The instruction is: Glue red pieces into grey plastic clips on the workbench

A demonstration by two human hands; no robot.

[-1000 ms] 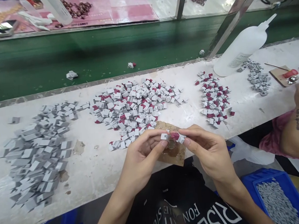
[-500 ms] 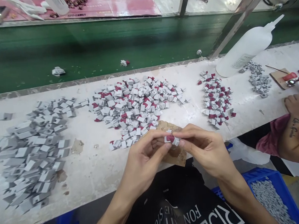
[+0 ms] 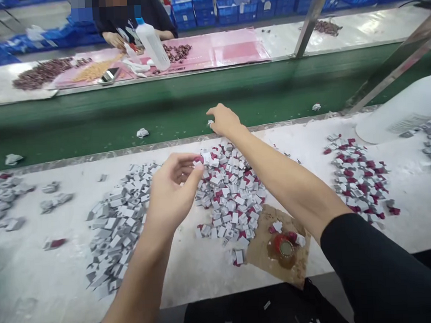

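My left hand (image 3: 178, 185) pinches a small grey and dark-red piece (image 3: 200, 160) between thumb and fingers, above the left edge of a heap of grey and red pieces (image 3: 235, 194). Stretched out over the green belt (image 3: 176, 108), my right hand (image 3: 223, 120) has its thumb and fingers around a small whitish piece (image 3: 210, 123); whether it grips the piece is too small to tell. A pile of plain grey pieces (image 3: 118, 229) lies left of the heap. On brown cardboard (image 3: 264, 255) stands a small red container with a round metallic top (image 3: 285, 247), with pieces beside it.
A large white bottle (image 3: 404, 108) leans at the right near another pile of grey-red pieces (image 3: 361, 178). A slanted metal post (image 3: 394, 65) rises beside it. Across the belt, a person (image 3: 135, 16) works behind a white bottle (image 3: 153, 44).
My hands have parted from the piece they both held. My right hand has reached forward over the belt, and my left has moved left. The view has tilted up and shifted left.
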